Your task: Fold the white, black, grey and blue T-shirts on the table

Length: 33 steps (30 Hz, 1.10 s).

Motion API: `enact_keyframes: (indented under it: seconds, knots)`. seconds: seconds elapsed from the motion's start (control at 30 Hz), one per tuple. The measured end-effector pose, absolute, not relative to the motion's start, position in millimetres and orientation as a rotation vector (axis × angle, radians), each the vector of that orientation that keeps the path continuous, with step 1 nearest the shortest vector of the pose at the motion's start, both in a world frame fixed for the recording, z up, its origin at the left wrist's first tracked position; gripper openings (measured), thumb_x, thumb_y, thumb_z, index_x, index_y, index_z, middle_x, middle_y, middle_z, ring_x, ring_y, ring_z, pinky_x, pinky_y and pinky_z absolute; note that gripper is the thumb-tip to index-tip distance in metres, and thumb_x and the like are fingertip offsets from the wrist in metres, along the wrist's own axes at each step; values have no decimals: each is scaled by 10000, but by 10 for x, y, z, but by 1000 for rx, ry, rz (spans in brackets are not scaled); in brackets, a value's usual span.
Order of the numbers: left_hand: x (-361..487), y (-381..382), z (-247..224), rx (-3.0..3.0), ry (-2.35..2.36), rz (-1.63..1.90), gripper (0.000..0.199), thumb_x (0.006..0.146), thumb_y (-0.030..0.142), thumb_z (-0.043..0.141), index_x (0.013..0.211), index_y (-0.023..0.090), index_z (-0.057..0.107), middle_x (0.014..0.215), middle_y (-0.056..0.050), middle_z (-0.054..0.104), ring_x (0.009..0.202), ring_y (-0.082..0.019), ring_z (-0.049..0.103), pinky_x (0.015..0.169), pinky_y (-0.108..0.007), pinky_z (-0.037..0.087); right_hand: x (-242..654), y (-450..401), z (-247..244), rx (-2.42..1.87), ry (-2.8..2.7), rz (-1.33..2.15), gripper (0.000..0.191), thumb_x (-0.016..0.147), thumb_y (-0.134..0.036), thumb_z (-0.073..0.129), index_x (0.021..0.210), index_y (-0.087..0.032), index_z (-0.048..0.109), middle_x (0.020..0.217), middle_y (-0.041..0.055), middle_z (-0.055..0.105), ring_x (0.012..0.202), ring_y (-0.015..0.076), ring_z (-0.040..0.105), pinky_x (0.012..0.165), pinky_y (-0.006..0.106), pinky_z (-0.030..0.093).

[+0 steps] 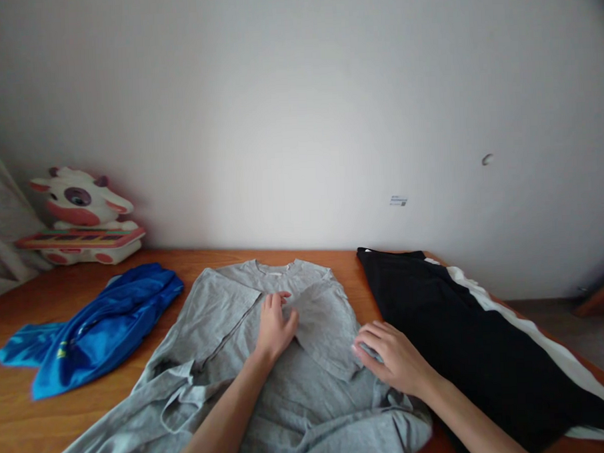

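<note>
A grey short-sleeved T-shirt lies spread in front of me, collar toward the wall. Both of its sleeves are turned inward over the front, and its lower part is rumpled. My left hand is over the middle of the chest, between the two sleeves, fingers loosely bent and apart from the thumb. At the shirt's right edge, beside the folded-in sleeve, my right hand has curved fingers with a gap before the thumb. No cloth is visibly gripped in either hand.
A crumpled blue garment lies on the wooden table at left. Behind it stands a cow-shaped toy keyboard. To the right are black garment and white cloth along the table's edge. A wall bounds the back.
</note>
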<state>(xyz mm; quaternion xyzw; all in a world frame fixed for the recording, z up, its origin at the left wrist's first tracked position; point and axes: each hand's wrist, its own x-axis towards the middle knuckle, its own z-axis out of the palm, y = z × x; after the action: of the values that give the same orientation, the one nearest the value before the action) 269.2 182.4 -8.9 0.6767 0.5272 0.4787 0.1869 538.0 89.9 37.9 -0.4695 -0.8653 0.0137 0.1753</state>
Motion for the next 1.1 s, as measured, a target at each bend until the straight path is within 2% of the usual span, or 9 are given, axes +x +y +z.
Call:
enact_keyframes:
  seconds: [0.07,0.13,0.23,0.33,0.5,0.67,0.83,0.97,1.1]
  knots:
    - [2711,1733,-15,2230,1348,1219,260,868,282,537,1093,199,636,1097,-109,639,1072,-278,579,991,-442,453,5336,1045,369,-1409,-2343,32,274,1039,-321,395,989,-238,652,958,41,690,926,194,642,873,326,472]
    - [2752,1638,52,2484,1031,987,268,918,332,522,1113,211,661,1112,-111,653,1073,-270,584,985,-410,453,5293,1254,340,-1509,-2248,21,271,1032,-294,379,1040,-238,645,1006,51,693,961,199,651,887,322,477]
    - [2845,1521,89,2633,650,724,380,895,461,600,1170,214,687,1111,-115,671,1040,-273,598,955,-379,464,5246,1651,316,-1685,-2161,26,284,1019,-239,373,1128,-229,635,1125,68,690,1040,190,652,911,297,477]
    - [2925,1459,47,2647,548,658,504,820,550,686,1199,218,699,1145,-116,684,1038,-290,608,949,-397,461,5216,2095,351,-1816,-2186,14,337,1002,-140,364,1198,-205,629,1205,81,675,1101,170,636,953,277,456]
    - [2945,1454,-60,2630,506,647,502,811,528,694,1234,258,692,1261,-94,678,1099,-297,614,984,-424,441,5149,2714,435,-1832,-2348,-7,484,880,11,452,1263,-215,643,1279,81,643,1169,183,594,981,276,434]
    - [2967,1448,-114,2710,397,607,393,878,456,631,1229,288,692,1370,-41,645,1187,-278,599,1030,-420,422,5088,3023,404,-1848,-2557,-26,355,855,-79,605,1141,-249,731,1254,105,634,1215,249,544,990,332,429]
    - [3033,1433,-107,2719,309,639,273,932,297,535,1144,253,702,1226,-20,727,1150,-230,633,1005,-381,446,5128,3230,404,-1967,-2534,-75,170,865,-150,644,966,-228,756,1211,123,643,1228,296,515,999,412,412]
    - [3020,1447,-87,2649,344,730,304,963,256,476,1196,246,672,1279,-38,701,1180,-199,627,1056,-352,418,5158,3304,386,-2104,-2321,-119,246,916,-142,552,1098,-180,713,1255,186,610,1233,344,509,971,483,416]
    - [3000,1433,-83,2609,375,682,324,896,386,599,1185,263,681,1285,-46,691,1157,-242,633,1036,-390,428,5181,3190,292,-2085,-2193,-57,341,912,-136,552,1236,-193,644,1276,172,609,1208,315,551,949,435,436]
